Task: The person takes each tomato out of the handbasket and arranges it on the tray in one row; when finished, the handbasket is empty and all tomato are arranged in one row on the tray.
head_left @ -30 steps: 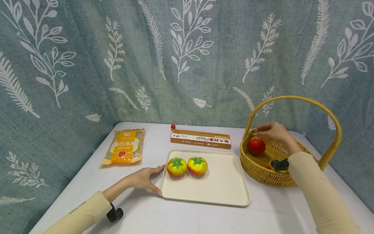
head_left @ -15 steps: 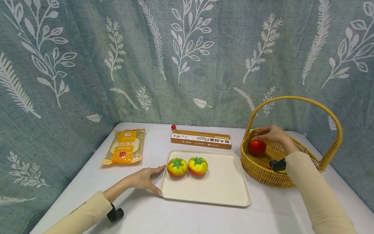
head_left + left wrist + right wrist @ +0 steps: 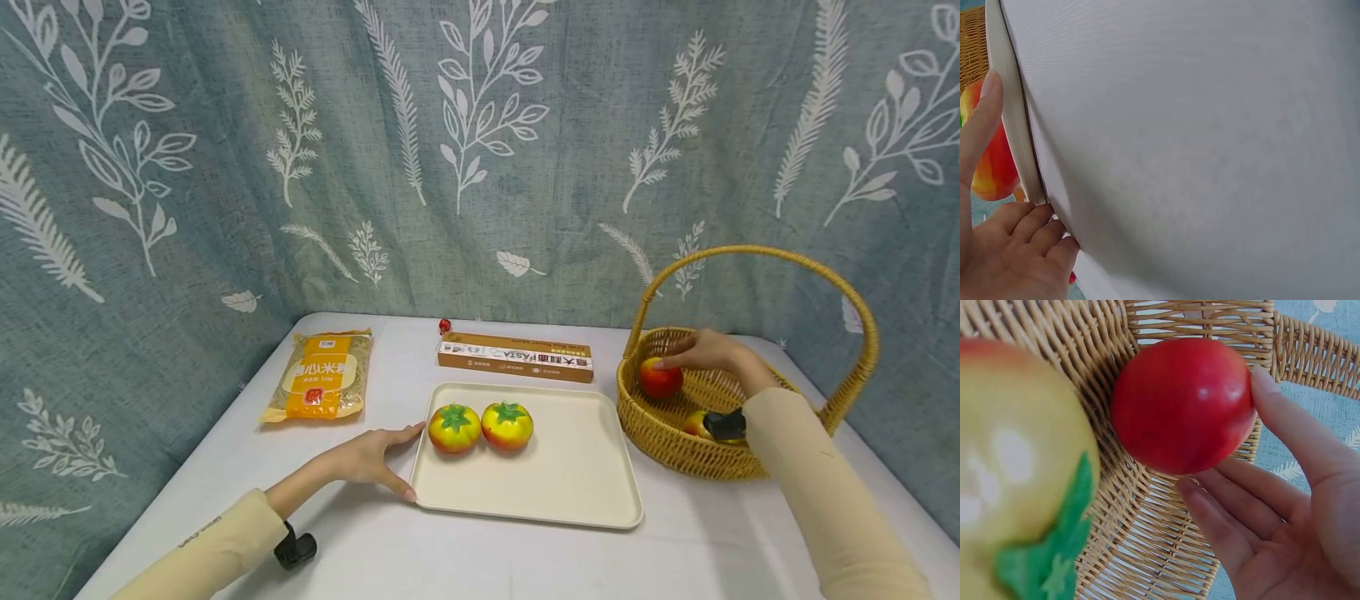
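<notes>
My right hand [image 3: 708, 352] reaches into the wicker basket [image 3: 667, 450] and pinches a red toy tomato [image 3: 658, 383]. In the right wrist view the thumb touches one side of this tomato [image 3: 1182, 406], with the fingertips at its lower side. Another tomato [image 3: 1016, 462], yellow with a green star-shaped calyx, lies close by in the basket. My left hand [image 3: 367, 458] rests at the left edge of a cream tray [image 3: 547, 492], thumb and fingers spread along the rim. Two yellow-red tomatoes, a left one [image 3: 453, 429] and a right one [image 3: 507, 426], sit side by side on the tray.
Behind the tray lies a long pasta box [image 3: 517, 357], with a small red object [image 3: 445, 326] at its far left corner. An orange bag of grain [image 3: 318, 375] lies at the left. The basket's tall handle [image 3: 757, 250] arches over the right forearm.
My right hand has come down onto the red tomato in the basket, and more yellow-orange shows on its upper left now. The left hand and the tray have stayed put.
</notes>
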A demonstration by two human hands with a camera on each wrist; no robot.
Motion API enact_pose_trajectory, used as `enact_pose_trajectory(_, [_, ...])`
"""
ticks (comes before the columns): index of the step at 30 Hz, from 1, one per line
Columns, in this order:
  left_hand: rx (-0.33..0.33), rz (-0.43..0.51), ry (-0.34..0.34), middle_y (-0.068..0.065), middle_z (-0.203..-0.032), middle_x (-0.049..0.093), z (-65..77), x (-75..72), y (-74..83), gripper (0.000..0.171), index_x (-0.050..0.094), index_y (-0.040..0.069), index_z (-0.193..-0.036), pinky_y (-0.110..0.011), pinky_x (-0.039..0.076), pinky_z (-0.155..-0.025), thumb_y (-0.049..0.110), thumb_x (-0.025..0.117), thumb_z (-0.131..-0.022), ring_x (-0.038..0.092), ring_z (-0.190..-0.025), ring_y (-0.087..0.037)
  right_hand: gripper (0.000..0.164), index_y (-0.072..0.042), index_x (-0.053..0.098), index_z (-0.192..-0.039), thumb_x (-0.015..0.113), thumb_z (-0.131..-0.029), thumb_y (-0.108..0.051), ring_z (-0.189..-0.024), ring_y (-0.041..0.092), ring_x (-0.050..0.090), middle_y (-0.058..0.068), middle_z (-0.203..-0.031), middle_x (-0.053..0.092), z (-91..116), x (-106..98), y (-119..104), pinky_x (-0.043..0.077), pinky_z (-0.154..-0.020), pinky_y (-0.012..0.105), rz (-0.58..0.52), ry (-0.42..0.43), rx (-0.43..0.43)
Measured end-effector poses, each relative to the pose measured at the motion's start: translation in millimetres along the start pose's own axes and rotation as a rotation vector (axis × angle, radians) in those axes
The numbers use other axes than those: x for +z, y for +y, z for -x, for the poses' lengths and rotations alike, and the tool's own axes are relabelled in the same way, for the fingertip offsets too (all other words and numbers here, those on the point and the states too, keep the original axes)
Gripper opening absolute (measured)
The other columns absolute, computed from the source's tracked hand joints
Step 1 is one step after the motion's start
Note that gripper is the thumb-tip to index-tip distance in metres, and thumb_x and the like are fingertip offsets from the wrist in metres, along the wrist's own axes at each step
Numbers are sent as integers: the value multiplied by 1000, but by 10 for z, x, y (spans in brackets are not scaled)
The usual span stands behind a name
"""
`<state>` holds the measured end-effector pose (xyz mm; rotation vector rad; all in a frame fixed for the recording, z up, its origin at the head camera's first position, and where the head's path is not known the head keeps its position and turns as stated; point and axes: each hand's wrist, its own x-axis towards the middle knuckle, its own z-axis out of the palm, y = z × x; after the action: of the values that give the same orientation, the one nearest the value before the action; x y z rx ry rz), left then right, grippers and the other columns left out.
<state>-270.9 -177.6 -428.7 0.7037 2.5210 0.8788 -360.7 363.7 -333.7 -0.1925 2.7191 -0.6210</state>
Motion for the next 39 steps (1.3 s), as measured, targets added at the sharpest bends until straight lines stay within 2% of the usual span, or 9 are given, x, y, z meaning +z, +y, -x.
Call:
enact_pose_trajectory(8, [3, 18, -2, -20, -152, 31, 18, 5, 1, 106, 30, 5, -151, -53, 24, -113, 36, 88, -67, 28, -140, -38, 83, 15, 41, -137, 62, -90, -51, -120, 49, 47, 36, -138, 41, 7, 20, -15, 43, -97, 58, -2, -70, -28])
enact_pose_trajectory(14, [4, 10, 0, -21, -152, 32, 19, 4, 2, 107, 30, 5, -151, -54, 25, -112, 36, 88, -67, 29, -139, -39, 83, 13, 40, -139, 64, -89, -50, -124, 50, 42, 35, -140, 40, 13, 35, -26, 42, -98, 58, -8, -108, -25])
enact_pose_trajectory(20, [-12, 0, -2, -19, -152, 32, 10, 9, 1, 107, 30, 7, -151, -52, 25, -113, 37, 88, -67, 29, -140, -37, 77, 12, 44, -137, 65, -90, -46, -125, 53, 38, 34, -138, 43, 32, 43, -41, 41, -97, 60, 15, -107, -57])
enact_pose_trajectory(29, [6, 10, 5, -20, -151, 32, 11, 16, -3, 107, 31, 5, -151, -52, 24, -113, 36, 89, -66, 29, -140, -37, 78, 13, 44, -136, 71, -87, -41, -122, 53, 42, 34, -134, 47, 74, 44, -73, 43, -95, 60, 59, -93, -97])
enact_pose_trajectory(36, [13, 9, 1, -21, -151, 33, 8, 10, -5, 107, 30, 5, -151, -53, 25, -112, 37, 88, -67, 29, -139, -38, 79, 12, 44, -137, 74, -84, -38, -121, 50, 45, 34, -134, 48, 179, 30, -16, 44, -95, 58, 14, -29, -151])
enact_pose_trajectory(39, [7, 9, 2, -20, -152, 32, 4, 7, -10, 107, 30, 6, -151, -53, 25, -113, 37, 88, -67, 29, -139, -38, 77, 13, 42, -138, 74, -85, -34, -122, 51, 44, 35, -135, 45, 212, 5, 10, 44, -95, 57, -4, -33, -194])
